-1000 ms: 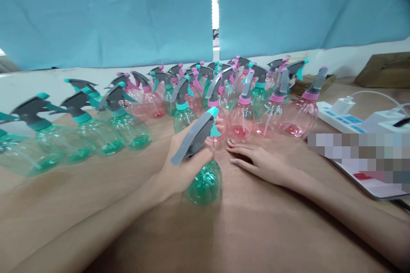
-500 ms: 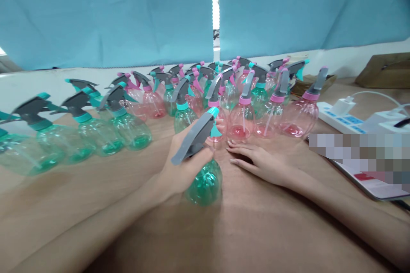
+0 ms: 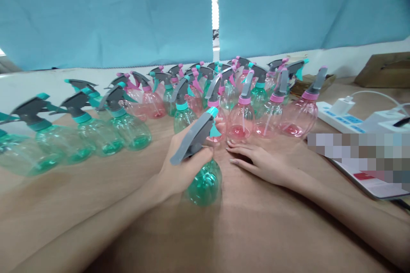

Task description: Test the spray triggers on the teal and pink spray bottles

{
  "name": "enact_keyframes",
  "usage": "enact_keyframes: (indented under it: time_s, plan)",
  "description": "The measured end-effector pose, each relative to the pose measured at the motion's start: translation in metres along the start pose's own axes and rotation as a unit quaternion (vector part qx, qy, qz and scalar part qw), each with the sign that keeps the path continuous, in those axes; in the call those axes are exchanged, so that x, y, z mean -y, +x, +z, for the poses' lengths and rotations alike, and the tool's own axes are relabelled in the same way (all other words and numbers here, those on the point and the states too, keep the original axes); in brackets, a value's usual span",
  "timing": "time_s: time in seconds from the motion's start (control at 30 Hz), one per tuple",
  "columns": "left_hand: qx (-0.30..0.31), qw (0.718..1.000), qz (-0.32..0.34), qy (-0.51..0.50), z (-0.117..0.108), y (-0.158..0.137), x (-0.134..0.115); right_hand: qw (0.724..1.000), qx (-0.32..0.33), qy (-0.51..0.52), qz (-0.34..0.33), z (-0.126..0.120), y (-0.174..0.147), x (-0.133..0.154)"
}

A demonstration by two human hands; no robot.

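Observation:
My left hand (image 3: 182,168) is wrapped round the neck of a green spray bottle (image 3: 205,184), which has a grey head and a turquoise nozzle and trigger. Some of the fingers are hidden behind the bottle. To its right, my right hand (image 3: 259,160) lies on the table with fingers stretched out and nothing in it. Just beyond those fingertips stands a pink spray bottle (image 3: 241,119) with a grey head. Another pink spray bottle (image 3: 217,115) is partly covered by the held one.
Several green spray bottles (image 3: 132,130) stand in a row at the left. More pink and green bottles crowd the back. On the right are a white power strip (image 3: 339,118) with plugs and cables, a flat device (image 3: 381,185) partly pixelated, and a brown package (image 3: 386,70).

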State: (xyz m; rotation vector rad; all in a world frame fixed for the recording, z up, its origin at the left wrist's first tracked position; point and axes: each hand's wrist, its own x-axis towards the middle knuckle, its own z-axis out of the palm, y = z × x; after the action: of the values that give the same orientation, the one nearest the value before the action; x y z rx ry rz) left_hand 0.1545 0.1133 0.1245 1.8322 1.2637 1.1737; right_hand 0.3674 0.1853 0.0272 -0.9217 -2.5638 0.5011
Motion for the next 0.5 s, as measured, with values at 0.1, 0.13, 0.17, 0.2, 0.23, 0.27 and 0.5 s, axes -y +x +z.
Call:
enact_keyframes:
  time_s: [0.1, 0.13, 0.17, 0.2, 0.23, 0.27, 0.5]
  plan:
    - [-0.001, 1.000, -0.013, -0.027, 0.0003, 0.0006, -0.0019, 1.000, 0.002, -0.002, 0.004, -0.0001, 0.0000, 0.0001]
    - [-0.005, 0.999, -0.017, -0.031, 0.0005, 0.0007, -0.0026, 1.000, 0.001, -0.001, 0.005, -0.0002, -0.0001, 0.0001]
    - [-0.010, 0.999, -0.022, -0.034, 0.0007, 0.0009, -0.0031, 1.000, 0.000, 0.001, 0.004, -0.0002, -0.0002, 0.0002]
    - [-0.014, 0.999, -0.026, -0.036, 0.0009, 0.0010, -0.0036, 1.000, -0.002, 0.004, 0.002, -0.0002, -0.0004, 0.0003]
    - [-0.016, 0.999, -0.030, -0.036, 0.0011, 0.0012, -0.0040, 1.000, -0.005, 0.007, 0.001, -0.0001, -0.0005, 0.0003]
    - [-0.016, 0.999, -0.033, -0.035, 0.0012, 0.0013, -0.0043, 1.000, -0.007, 0.010, 0.000, 0.0000, -0.0006, 0.0004]
    - [-0.013, 0.999, -0.034, -0.028, 0.0006, 0.0019, -0.0061, 1.000, -0.008, 0.009, 0.005, 0.0008, -0.0007, -0.0003]
